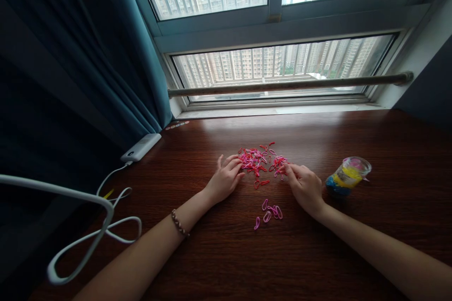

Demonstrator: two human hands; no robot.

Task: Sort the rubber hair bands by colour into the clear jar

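Note:
A heap of small red and pink elastic bands [259,160] lies on the dark wooden table [247,254]. My left hand [226,179] rests palm down at the heap's left edge, fingers loosely curved and touching the bands. My right hand [303,186] is at the heap's right edge, its thumb and forefinger pinched on a band. A smaller group of pink bands [270,211] lies apart, nearer to me, between my two wrists. A braided bracelet [179,224] circles my left wrist.
A clear jar [348,176] with yellow, blue and pink contents stands right of my right hand. A white power bank [141,147] with a looping white cable [116,230] lies at the left. A teal curtain [88,56] hangs left of the window.

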